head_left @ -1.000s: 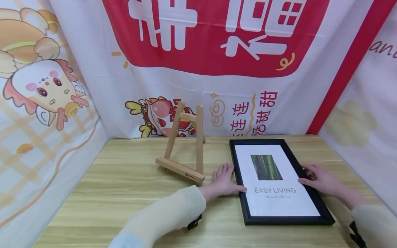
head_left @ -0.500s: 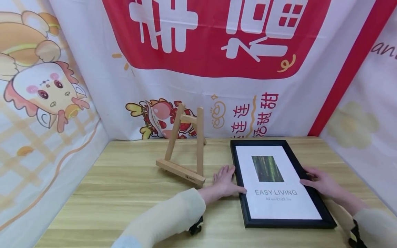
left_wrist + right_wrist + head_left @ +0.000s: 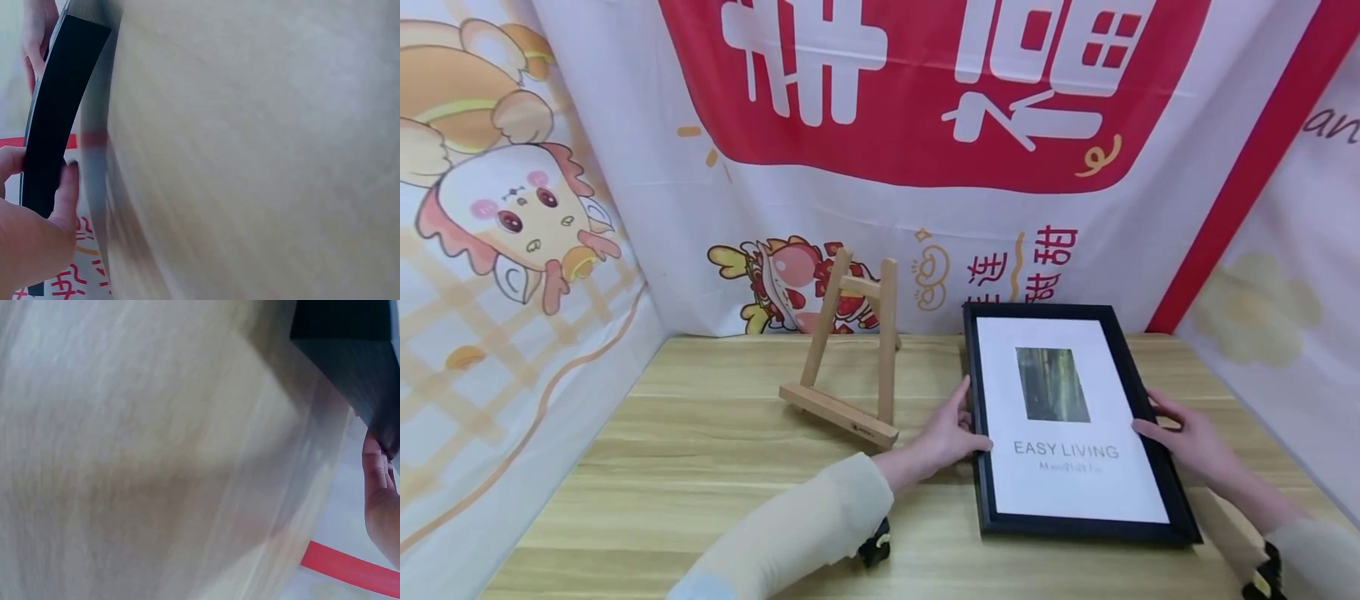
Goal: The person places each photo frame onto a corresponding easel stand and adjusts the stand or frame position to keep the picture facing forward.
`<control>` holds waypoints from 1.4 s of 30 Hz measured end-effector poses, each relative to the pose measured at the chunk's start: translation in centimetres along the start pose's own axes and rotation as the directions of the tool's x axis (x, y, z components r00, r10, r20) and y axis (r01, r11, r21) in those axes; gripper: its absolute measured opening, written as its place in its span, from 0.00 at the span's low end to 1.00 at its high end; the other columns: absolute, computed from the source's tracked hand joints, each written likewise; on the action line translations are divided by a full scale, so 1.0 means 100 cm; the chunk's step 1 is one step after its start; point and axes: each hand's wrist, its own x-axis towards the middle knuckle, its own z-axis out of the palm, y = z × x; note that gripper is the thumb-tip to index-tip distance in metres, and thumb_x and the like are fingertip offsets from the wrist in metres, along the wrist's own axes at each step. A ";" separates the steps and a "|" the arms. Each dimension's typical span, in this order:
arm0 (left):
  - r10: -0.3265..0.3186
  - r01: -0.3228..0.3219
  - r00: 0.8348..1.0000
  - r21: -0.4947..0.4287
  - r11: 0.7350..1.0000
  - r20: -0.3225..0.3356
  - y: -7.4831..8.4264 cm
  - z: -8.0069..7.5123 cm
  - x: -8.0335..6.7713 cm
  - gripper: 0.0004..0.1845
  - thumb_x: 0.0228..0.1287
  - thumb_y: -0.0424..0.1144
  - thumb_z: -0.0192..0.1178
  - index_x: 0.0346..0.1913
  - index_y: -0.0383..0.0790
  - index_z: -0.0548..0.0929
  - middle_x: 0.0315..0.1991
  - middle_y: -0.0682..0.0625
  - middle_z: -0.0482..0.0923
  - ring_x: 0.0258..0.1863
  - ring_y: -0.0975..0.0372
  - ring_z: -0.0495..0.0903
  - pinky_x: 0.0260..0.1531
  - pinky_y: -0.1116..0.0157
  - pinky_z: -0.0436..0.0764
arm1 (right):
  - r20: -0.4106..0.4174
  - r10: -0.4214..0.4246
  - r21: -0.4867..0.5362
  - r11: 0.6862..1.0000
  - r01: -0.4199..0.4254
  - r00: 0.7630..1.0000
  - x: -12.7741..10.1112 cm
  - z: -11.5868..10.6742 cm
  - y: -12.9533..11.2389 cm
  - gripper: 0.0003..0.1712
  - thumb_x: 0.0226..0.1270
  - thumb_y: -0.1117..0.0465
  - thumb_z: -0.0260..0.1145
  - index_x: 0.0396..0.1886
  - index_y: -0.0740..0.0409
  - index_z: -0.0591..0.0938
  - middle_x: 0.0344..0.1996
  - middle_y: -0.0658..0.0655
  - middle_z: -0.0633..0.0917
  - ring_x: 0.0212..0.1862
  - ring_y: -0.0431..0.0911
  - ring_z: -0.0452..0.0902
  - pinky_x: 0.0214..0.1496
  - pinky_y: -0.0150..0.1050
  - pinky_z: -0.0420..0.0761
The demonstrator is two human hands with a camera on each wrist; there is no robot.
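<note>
With my left hand (image 3: 946, 433) and right hand (image 3: 1187, 437) pinching the side rails of the black rectangular picture frame (image 3: 1067, 425) marked "EASY LIVING", far end tilted up near the wooden tabletop's (image 3: 700, 467) back right corner, I judge its smooth rails could slip and drop.

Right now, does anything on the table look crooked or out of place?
Only the black picture frame: its far end is tipped up off the wooden table while the near edge stays low. The left hand and right hand have a grip on its sides. The wooden easel stands empty beside it.
</note>
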 end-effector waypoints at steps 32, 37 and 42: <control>0.394 -0.396 0.918 0.148 0.906 0.039 0.081 -0.109 -0.076 0.56 0.57 0.20 0.62 0.77 0.67 0.44 0.55 0.45 0.71 0.43 0.54 0.76 0.43 0.56 0.82 | -0.342 -0.059 0.512 0.825 0.239 0.938 -0.027 0.010 -0.140 0.38 0.66 0.63 0.67 0.73 0.40 0.64 0.62 0.49 0.74 0.48 0.31 0.76 0.43 0.22 0.77; 0.415 -0.409 0.910 0.187 0.893 0.006 0.082 -0.136 -0.094 0.56 0.58 0.22 0.62 0.77 0.68 0.44 0.62 0.45 0.67 0.46 0.52 0.76 0.38 0.59 0.84 | -0.369 -0.120 0.473 0.829 0.297 0.922 -0.024 0.021 -0.170 0.38 0.66 0.64 0.67 0.73 0.40 0.65 0.55 0.48 0.77 0.47 0.33 0.80 0.43 0.25 0.78; 0.455 -0.437 0.890 0.231 0.869 -0.028 0.085 -0.166 -0.100 0.55 0.57 0.21 0.62 0.78 0.62 0.45 0.63 0.42 0.66 0.47 0.51 0.75 0.40 0.59 0.83 | -0.389 -0.163 0.409 0.851 0.328 0.907 -0.011 0.034 -0.198 0.38 0.66 0.62 0.67 0.72 0.35 0.65 0.52 0.53 0.78 0.45 0.35 0.82 0.44 0.28 0.80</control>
